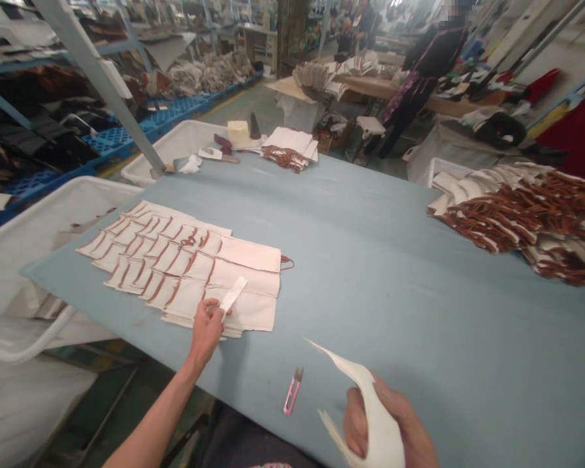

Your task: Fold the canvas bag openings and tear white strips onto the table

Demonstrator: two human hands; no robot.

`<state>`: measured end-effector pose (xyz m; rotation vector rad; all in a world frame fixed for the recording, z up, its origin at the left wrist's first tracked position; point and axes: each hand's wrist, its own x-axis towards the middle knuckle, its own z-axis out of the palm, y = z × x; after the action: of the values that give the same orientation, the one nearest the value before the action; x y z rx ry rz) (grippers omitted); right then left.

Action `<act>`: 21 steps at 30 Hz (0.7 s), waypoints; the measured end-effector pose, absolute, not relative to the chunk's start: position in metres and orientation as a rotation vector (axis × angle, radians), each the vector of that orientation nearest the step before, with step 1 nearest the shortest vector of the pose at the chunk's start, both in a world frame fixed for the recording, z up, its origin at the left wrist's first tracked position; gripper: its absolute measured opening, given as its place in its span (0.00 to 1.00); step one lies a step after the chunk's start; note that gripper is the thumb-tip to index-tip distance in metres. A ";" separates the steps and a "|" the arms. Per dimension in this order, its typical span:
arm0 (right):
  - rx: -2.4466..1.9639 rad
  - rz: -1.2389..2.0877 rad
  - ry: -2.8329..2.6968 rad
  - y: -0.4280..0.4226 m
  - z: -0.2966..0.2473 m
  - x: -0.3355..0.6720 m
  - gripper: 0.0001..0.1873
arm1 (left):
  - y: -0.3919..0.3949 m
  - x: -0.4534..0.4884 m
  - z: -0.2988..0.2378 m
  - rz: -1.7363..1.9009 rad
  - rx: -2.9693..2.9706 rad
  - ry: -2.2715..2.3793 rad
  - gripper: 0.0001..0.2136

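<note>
My left hand [208,323] pinches a short white strip [234,294] between thumb and fingers, above the near edge of the cream fabric pieces [251,286]. Those pieces lie overlapped in rows, with brown edging and a brown cord loop at the right. My right hand [394,416] is closed around a long cream strip [377,406] that curves over the fingers, one end tapering to a point and another hanging lower left. On the table between the hands lie pink thread snips [292,391], touched by neither hand.
The blue-grey table [394,260] carries a large pile of cream and brown pieces [526,208] at right. A smaller stack [292,146] and a yellow block [238,132] sit at the far edge. White bins [92,188] stand left; a person [429,65] stands beyond.
</note>
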<state>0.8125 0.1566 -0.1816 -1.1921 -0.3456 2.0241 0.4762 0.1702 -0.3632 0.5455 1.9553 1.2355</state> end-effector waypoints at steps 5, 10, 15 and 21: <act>-1.143 2.067 -0.392 0.162 -0.181 0.809 0.25 | 0.172 0.479 -0.368 1.211 0.538 1.882 0.11; -1.109 2.063 -0.375 0.165 -0.178 0.804 0.23 | 0.171 0.474 -0.369 1.089 0.522 1.792 0.14; -1.079 2.077 -0.357 0.166 -0.177 0.797 0.22 | 0.159 0.462 -0.360 1.013 0.535 1.588 0.17; -1.052 2.083 -0.374 0.166 -0.182 0.790 0.22 | 0.142 0.448 -0.353 1.020 0.380 1.214 0.31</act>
<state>0.7902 0.1665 -0.1823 -1.0523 -0.3745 2.0834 0.4476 0.1419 -0.3530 0.3796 1.2137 1.0196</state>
